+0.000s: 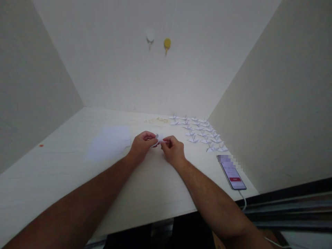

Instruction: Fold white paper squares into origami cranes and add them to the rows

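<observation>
A small folded piece of white paper (160,138) is pinched between my two hands over the middle of the table. My left hand (143,144) grips its left side between thumb and fingers. From the right, my right hand (173,148) pinches its other edge with thumb and forefinger. Fingers cover much of the paper, so its exact folded shape cannot be made out. To the right of my hands, several white paper cranes (192,139) stand in rows on the table (145,197).
White sheets of paper (110,141) lie left of my hands. A phone (231,173) with a cable rests at the right edge, below the cranes. Walls enclose the table at the back and sides. A white hook (149,36) and a yellow hook (167,43) hang on the back wall.
</observation>
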Motion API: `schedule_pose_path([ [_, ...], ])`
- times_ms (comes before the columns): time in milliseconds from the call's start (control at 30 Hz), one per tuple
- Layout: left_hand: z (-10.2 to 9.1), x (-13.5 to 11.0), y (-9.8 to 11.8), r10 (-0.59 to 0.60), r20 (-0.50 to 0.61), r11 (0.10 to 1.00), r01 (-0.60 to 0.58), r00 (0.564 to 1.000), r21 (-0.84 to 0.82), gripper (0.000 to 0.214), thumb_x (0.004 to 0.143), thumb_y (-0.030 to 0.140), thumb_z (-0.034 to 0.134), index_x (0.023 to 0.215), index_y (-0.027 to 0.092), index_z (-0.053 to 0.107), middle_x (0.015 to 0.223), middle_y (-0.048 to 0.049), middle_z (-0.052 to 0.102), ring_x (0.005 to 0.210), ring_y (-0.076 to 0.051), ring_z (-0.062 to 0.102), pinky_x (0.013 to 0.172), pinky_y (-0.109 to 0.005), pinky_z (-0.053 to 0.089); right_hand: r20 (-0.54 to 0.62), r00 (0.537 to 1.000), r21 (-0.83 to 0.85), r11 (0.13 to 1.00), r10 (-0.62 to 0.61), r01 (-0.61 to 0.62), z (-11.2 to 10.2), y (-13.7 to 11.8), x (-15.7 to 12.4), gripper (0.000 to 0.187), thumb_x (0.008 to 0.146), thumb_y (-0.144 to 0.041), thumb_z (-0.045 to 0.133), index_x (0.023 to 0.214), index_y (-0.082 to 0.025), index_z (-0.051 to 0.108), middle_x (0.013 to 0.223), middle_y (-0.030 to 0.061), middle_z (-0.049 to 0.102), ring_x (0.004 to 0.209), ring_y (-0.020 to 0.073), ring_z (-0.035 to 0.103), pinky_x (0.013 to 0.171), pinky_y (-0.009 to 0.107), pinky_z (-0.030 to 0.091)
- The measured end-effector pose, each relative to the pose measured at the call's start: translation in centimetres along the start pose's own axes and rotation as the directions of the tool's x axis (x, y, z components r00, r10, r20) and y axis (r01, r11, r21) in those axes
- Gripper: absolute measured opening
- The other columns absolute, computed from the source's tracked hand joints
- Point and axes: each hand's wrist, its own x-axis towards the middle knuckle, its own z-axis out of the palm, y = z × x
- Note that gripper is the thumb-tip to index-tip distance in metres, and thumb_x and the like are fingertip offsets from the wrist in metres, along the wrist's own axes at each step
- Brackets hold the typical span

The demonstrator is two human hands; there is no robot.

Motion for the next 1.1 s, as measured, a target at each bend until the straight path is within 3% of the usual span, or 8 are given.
schedule_pose_path([
  [100,-0.2,0.2,-0.4,0.026,-0.004,0.999,-0.026,1.000,-0.026,0.035,0.056,0.026,0.086,0.078,0.014,0.062,0.067,-0.0008,0.067,0.060,-0.013,0.065,0.061,-0.025,0.052,-0.028,0.999,0.080,0.997,0.016,-0.014,0.3,-0.1,0.0,0.020,0.083,-0.043,0.066,0.084,-0.023,0.066,0.068,0.0011,0.069,0.063,0.0164,0.065,0.063,0.029,0.050],
  [233,-0.1,0.3,-0.3,-0.019,-0.024,0.998,0.017,1.000,-0.053,0.049,0.064,0.030,0.082,0.104,0.015,0.057,0.084,-0.0025,0.067,0.068,-0.016,0.068,0.060,-0.027,0.055,-0.137,0.977,0.104,0.983,0.166,-0.152,0.2,0.3,1.2,0.018,0.078,-0.038,0.065,0.079,-0.020,0.065,0.062,-0.0001,0.067,0.059,0.0167,0.064,0.058,0.027,0.048],
  [367,-0.1,0.3,0.0,-0.040,-0.069,0.999,0.040,0.997,-0.002,0.042,0.076,0.021,0.068,0.112,0.015,0.049,0.098,-0.0040,0.060,0.065,-0.014,0.069,0.054,-0.025,0.052,-0.305,0.929,-0.169,0.948,0.209,-0.269,-0.8,1.7,3.9,0.014,0.079,-0.029,0.056,0.070,-0.019,0.062,0.058,-0.0014,0.064,0.056,0.0157,0.063,0.055,0.024,0.043],
  [467,-0.1,0.3,-0.2,-0.027,-0.069,0.996,0.033,0.997,0.086,0.034,0.078,0.015,0.063,0.110,0.015,0.050,0.098,-0.0038,0.058,0.062,-0.012,0.066,0.050,-0.023,0.049,-0.383,0.908,-0.434,0.834,0.172,-0.341,-1.5,2.4,5.8,0.016,0.080,-0.024,0.053,0.070,-0.019,0.064,0.061,0.0020,0.067,0.062,0.0163,0.065,0.057,0.023,0.043],
  [733,-0.3,0.3,-0.7,-0.021,-0.017,0.992,0.023,1.000,0.126,0.030,0.080,0.012,0.059,0.109,0.015,0.051,0.093,-0.0022,0.058,0.060,-0.010,0.063,0.048,-0.022,0.047,-0.477,0.864,-0.544,0.718,0.162,-0.435,-1.2,2.6,8.2,0.014,0.080,-0.015,0.055,0.077,-0.015,0.069,0.079,0.0145,0.072,0.078,0.0240,0.069,0.062,0.027,0.046],
  [1100,-0.3,0.5,-0.8,-0.011,-0.022,0.989,0.015,1.000,0.150,0.031,0.079,0.013,0.059,0.109,0.015,0.052,0.089,-0.0016,0.060,0.058,-0.011,0.064,0.046,-0.022,0.046,-0.458,0.863,-0.570,0.673,0.215,-0.470,-1.5,3.5,9.8,0.014,0.083,-0.015,0.056,0.082,-0.013,0.070,0.088,0.0178,0.073,0.087,0.0264,0.070,0.070,0.030,0.049],
])
